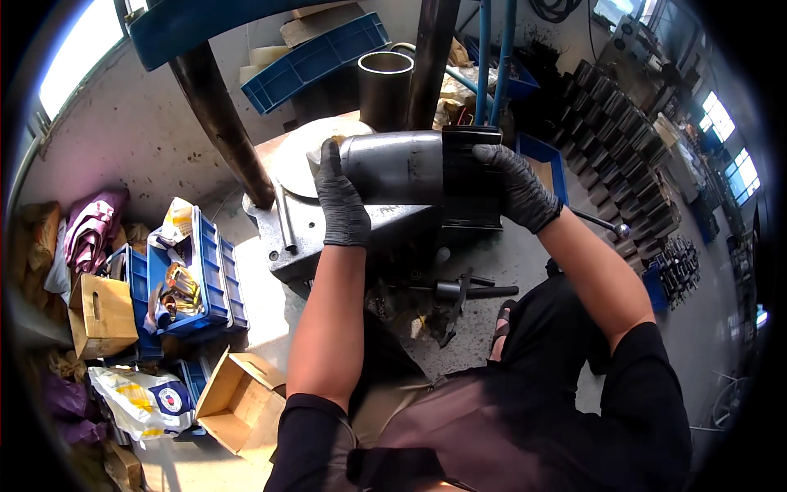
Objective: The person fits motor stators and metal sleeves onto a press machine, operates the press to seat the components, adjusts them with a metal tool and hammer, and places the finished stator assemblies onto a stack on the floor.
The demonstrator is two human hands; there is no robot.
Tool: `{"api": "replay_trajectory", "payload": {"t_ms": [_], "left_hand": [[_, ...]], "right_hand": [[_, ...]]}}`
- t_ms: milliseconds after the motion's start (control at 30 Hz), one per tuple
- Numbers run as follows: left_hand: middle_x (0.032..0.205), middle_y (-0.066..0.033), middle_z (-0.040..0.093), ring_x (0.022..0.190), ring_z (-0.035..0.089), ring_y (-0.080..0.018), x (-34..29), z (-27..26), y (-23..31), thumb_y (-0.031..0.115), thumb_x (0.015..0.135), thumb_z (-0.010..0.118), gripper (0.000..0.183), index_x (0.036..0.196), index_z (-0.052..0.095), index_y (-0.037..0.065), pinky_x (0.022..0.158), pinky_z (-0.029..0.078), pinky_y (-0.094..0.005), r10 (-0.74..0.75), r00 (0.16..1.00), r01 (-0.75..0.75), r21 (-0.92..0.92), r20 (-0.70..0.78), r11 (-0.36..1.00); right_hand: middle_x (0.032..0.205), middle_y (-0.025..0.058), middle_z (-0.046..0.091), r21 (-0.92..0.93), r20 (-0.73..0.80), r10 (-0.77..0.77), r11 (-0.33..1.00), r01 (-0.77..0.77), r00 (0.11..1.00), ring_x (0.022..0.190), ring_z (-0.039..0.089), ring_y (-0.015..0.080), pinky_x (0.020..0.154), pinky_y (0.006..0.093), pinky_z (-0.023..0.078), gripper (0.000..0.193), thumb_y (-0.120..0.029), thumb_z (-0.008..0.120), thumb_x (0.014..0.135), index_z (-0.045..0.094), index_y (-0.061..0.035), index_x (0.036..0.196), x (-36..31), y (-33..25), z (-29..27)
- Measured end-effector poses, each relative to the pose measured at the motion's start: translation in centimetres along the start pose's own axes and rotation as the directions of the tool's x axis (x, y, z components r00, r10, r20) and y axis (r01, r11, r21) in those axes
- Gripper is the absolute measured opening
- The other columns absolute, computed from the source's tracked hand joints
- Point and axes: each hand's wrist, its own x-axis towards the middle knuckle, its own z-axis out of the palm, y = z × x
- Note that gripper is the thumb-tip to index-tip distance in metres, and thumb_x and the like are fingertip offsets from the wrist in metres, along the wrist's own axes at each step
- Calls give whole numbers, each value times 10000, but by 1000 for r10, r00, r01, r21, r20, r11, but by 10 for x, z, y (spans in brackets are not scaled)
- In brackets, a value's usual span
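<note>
A smooth grey metal cylinder [398,168] lies on its side in front of me, its right part running into a black finned housing [469,182]. My left hand [342,205], in a dark grey knit glove, grips the left end of the cylinder with the thumb on top. Wrapped round the right end of the finned housing is my right hand [520,189], gloved the same way. Both are held level above the front of a metal press base [324,246]. Behind the cylinder's left end is a round pale plate [299,168], partly hidden.
Dark posts [217,123] of the press rise on either side. An upright metal tube [385,86] stands behind. A rod [284,220] lies on the base's left edge. Blue crates [221,271] and wooden boxes [238,402] sit left. Stacked dark housings [615,123] stand right, beyond a ball-ended lever [621,230].
</note>
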Motion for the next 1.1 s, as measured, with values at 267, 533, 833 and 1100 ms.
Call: {"api": "replay_trajectory", "payload": {"t_ms": [267,533,833,1100], "left_hand": [[1166,-186,701,1109,674,-306,-7,-11,1,127,1067,510,288,1288,645,1,1009,510,-376,269,726,-675,583,633,452],[1169,-204,724,1103,689,-335,-6,41,-15,532,978,588,590,1260,668,20,1012,501,-424,35,954,-296,955,297,-34],[1127,-205,728,1073,689,-355,-6,50,-41,440,979,559,447,1145,739,66,991,507,-438,9,968,-240,935,251,-260],[1090,-245,726,1054,690,-378,7,54,-46,396,962,556,459,1120,747,10,1000,506,-417,-11,958,-279,923,286,-266]], "right_hand": [[1063,134,726,481,-302,138,876,26,943,971,710,284,884,466,606,412,-254,720,802,679,-27,1143,-58,68,-24],[1052,122,705,625,-299,463,756,-195,835,940,685,322,839,528,607,361,-269,729,804,665,-92,1113,-61,78,-28],[1070,134,712,617,-350,464,768,-173,813,930,689,352,834,537,608,354,-254,711,819,661,-104,1137,-61,106,-35],[1054,121,725,646,-314,494,737,-199,811,918,690,340,849,539,583,336,-282,694,832,673,-88,1106,-56,107,-52]]}}
